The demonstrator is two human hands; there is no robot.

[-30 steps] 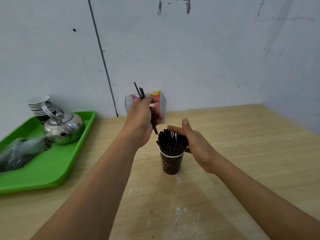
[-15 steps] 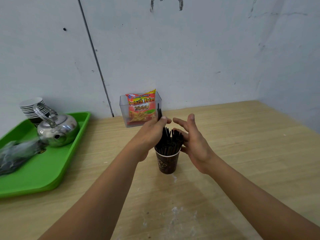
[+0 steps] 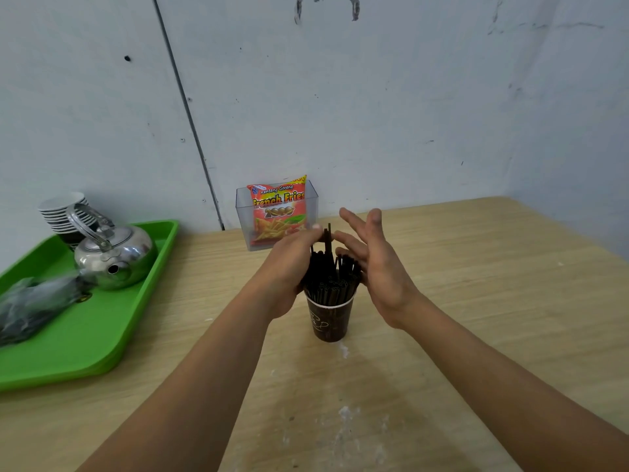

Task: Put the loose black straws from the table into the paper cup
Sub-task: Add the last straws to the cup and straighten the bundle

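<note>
A dark brown paper cup [image 3: 329, 320] stands on the wooden table [image 3: 476, 301], packed with black straws [image 3: 335, 282]. My left hand [image 3: 289, 267] is at the cup's left side and pinches a few straws that stick up above the bundle. My right hand [image 3: 377, 264] is on the cup's right side with its fingers straight and spread, the fingertips close to the straw tops. I see no loose straws on the table.
A clear box [image 3: 277, 216] with a French Fries snack bag stands by the wall behind the cup. At left a green tray [image 3: 102, 318] carries a steel kettle [image 3: 114, 257], stacked cups [image 3: 63, 212] and a plastic-wrapped dark bundle [image 3: 34, 301].
My left hand came down from above the cup and lowered its straws into the bundle. My right hand lifted from the cup's side and its fingers spread.
</note>
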